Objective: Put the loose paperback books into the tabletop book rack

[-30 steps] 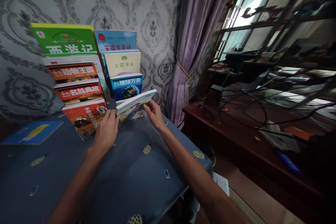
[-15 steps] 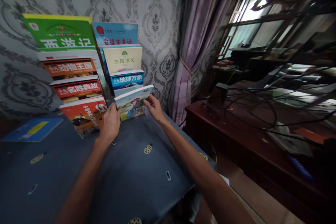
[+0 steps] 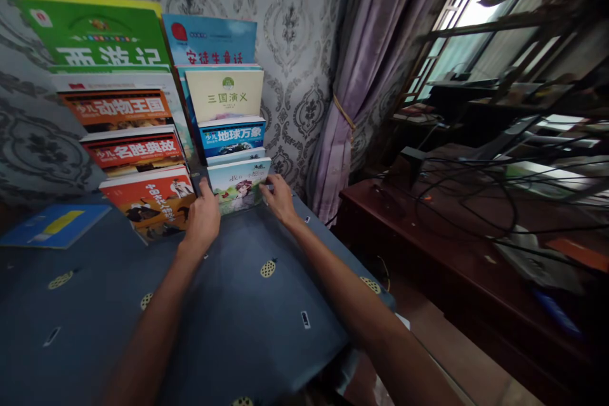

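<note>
A thin picture book (image 3: 239,185) with a pale cover stands upright in the front slot of a tiered book rack's right column. My left hand (image 3: 203,219) grips its left edge and my right hand (image 3: 278,197) grips its right edge. Behind it rise a blue book (image 3: 231,136), a cream book (image 3: 223,95) and a light blue book (image 3: 209,39). The left column holds a red book (image 3: 150,200), two orange-red ones (image 3: 133,151) above it and a large green book (image 3: 92,32) at the top.
The rack stands on a table with a dark blue cloth (image 3: 228,323) against patterned wallpaper. A blue booklet (image 3: 52,226) lies flat at the left. A purple curtain (image 3: 352,82) hangs at the right, beside a dark wooden desk (image 3: 457,254) covered in cables.
The picture book went from tilted flat in both hands to standing upright in the rack's front slot. Both hands moved forward and down with it.
</note>
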A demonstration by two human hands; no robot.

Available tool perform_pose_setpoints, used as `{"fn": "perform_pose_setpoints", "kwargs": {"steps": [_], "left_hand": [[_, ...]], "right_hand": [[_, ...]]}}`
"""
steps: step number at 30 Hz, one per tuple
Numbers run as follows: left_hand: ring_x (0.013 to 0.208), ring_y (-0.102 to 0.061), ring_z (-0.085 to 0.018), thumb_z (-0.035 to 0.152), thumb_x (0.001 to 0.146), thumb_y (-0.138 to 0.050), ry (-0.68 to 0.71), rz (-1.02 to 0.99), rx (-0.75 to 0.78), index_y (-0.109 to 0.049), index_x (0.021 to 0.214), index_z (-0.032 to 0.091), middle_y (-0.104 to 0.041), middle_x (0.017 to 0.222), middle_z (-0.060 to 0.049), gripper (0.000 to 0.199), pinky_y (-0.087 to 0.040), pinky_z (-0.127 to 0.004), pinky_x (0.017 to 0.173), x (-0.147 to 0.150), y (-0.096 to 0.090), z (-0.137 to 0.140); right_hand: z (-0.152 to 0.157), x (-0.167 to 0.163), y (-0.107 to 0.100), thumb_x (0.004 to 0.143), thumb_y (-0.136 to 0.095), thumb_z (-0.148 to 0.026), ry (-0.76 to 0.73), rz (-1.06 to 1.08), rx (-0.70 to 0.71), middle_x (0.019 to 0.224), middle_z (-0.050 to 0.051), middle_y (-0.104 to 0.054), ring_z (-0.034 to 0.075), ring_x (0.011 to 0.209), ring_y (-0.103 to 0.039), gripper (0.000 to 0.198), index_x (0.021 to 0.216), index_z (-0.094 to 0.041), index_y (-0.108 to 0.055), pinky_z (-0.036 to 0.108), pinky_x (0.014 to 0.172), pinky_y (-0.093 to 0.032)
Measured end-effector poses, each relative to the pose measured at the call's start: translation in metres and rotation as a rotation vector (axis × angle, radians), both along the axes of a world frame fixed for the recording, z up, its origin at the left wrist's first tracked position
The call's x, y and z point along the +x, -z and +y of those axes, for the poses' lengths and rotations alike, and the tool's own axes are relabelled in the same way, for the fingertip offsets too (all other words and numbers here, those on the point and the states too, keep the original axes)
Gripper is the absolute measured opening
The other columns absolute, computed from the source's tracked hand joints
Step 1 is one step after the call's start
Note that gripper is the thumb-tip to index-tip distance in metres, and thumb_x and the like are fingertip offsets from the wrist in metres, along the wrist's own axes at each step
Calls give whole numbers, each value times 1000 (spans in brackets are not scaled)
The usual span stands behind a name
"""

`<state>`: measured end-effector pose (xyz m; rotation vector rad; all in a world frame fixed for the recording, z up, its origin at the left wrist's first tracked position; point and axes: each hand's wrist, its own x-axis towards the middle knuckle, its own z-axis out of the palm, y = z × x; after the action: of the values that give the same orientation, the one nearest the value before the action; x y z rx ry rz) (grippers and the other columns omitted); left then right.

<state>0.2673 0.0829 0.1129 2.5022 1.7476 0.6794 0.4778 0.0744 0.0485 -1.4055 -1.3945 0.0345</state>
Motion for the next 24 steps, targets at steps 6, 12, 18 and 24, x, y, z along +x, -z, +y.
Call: {"fn": "perform_pose_setpoints", "kwargs": {"steps": [6, 12, 18, 24], "left_hand": [[100, -73, -33, 20, 101, -34, -20, 81, -56, -45, 135, 7, -74, 106, -22, 38, -56, -40, 82, 3, -5, -5], [100, -73, -35, 13, 100, -27, -38, 147, -101, -50, 126, 7, -73, 106, -21, 35, -56, -44, 82, 5, -4, -4], [102, -73, -33, 7, 97, -26, -30, 142, -129, -49, 127, 6, -73, 107, -21, 38, -56, -41, 83, 7, -4, -1], [105, -72, -30, 4, 95, -25, -43, 154, -152, -49, 127, 6, -72, 111, -22, 39, -56, -38, 86, 10, -9, -3]], "right_hand": [[1, 0, 4, 88, -54, -29, 22, 35, 18, 109, 12, -69, 25, 98, -64, 35, 120, -17, -62, 39, 85, -53], [5, 1, -1, 86, -53, -32, -28, 99, -13, 105, 11, -72, 25, 94, -66, 34, 114, -18, -68, 37, 80, -55], [8, 0, -1, 84, -52, -32, -41, 168, -5, 114, 14, -74, 29, 101, -67, 37, 113, -16, -70, 40, 82, -55], [10, -2, -1, 84, -51, -32, -25, 166, -1, 110, 14, -75, 28, 97, -69, 37, 110, -15, -71, 39, 83, -54]]}}
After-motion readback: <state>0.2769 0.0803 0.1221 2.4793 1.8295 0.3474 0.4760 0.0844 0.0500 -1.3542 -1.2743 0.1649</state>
